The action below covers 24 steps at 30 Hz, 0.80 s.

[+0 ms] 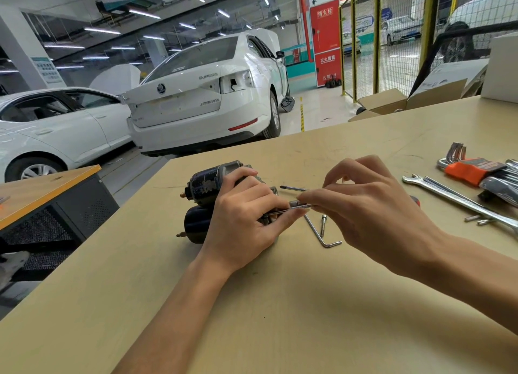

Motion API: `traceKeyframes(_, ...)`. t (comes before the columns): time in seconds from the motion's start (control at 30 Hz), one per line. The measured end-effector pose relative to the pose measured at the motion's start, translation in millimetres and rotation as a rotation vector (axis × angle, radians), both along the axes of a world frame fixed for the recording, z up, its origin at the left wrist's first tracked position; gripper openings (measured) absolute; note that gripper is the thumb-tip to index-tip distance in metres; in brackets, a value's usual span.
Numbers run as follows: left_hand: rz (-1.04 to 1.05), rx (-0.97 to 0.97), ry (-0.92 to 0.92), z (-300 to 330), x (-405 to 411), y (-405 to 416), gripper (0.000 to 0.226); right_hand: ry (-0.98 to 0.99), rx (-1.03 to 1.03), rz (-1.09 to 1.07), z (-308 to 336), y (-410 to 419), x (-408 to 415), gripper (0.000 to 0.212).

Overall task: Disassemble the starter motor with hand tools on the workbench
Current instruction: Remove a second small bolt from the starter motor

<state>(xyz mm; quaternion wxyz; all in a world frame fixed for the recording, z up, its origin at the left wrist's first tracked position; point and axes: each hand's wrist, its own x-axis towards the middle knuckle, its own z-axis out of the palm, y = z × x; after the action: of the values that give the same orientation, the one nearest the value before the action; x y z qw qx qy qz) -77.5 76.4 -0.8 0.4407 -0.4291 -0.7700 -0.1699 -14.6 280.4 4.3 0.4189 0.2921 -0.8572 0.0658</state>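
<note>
The dark starter motor point(207, 185) lies on the tan workbench point(280, 303), its black solenoid point(196, 223) toward me. My left hand point(244, 219) grips the motor's right end. My right hand point(364, 205) pinches a long thin through bolt point(291, 208) by its head; the bolt's other end reaches into the housing under my left fingers. A screwdriver shaft point(293, 188) lies behind the bolt, its handle hidden by my right hand. An L-shaped hex key point(322, 236) and a loose bolt point(323, 225) lie just beneath my hands.
At the right lie a combination wrench point(448, 198), a hex key set in an orange holder point(473, 170) and small loose screws point(476, 219). Open cardboard boxes point(406, 101) stand at the bench's far edge. White cars point(201, 93) are parked beyond.
</note>
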Motion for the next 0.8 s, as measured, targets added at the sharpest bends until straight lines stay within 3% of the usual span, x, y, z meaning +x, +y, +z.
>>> traceKeyframes(0.3, -0.007, -0.001, -0.003, 0.9, 0.3, -0.3, 0.025, 0.024, -0.06, -0.058, 0.6, -2.0, 1.6, 0.019)
traceKeyframes(0.6, 0.01, -0.003, 0.015, 1.2, 0.1, 0.2, 0.024, -0.006, -0.007, -0.054, 0.9, 0.1, 0.6, 0.036)
traceKeyframes(0.8, 0.017, -0.002, 0.008, 0.6, 0.7, -0.4, 0.026, 0.011, 0.001, -0.03, 1.1, 2.8, -1.1, 0.036)
